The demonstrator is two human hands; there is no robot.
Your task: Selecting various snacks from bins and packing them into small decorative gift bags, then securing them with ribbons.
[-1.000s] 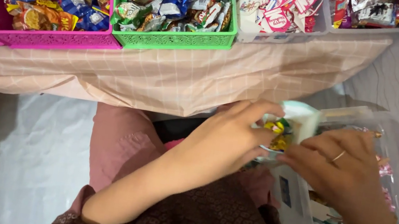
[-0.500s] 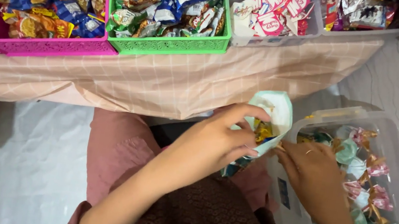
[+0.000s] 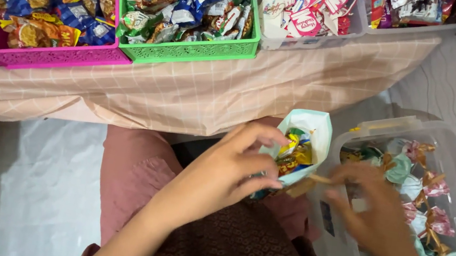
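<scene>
1. Near the middle of the scene, over my lap, my left hand [image 3: 234, 166] holds a small pale-green paper pouch [image 3: 305, 136] with its mouth open upward, filled with bright foil-wrapped sweets [image 3: 293, 151].
2. My left fingers [image 3: 261, 135] are pinched on the pouch's left wall, thumb low, forefinger higher near the rim.
3. My right hand [image 3: 376, 218] sits just right of the pouch, blurred; its fingers look bunched around a thin tan strip [image 3: 319, 178], though I cannot tell how firmly.
4. I judge the pouch light and soft: thin paper that creases and sags, so I would grip it below the rim, where the filling stiffens it, and keep it upright so nothing spills.
5. The foil wrappers look slippery and crinkly, not fragile.
6. To the right stands a clear plastic tub [image 3: 453, 144] with finished pouches tied by ribbon bows [image 3: 433, 221].
7. Far across, on a peach checked cloth [image 3: 203, 90], sit a pink basket [image 3: 55, 53], a green basket [image 3: 191, 51] and a clear tray [image 3: 310, 40] of snacks.
</scene>
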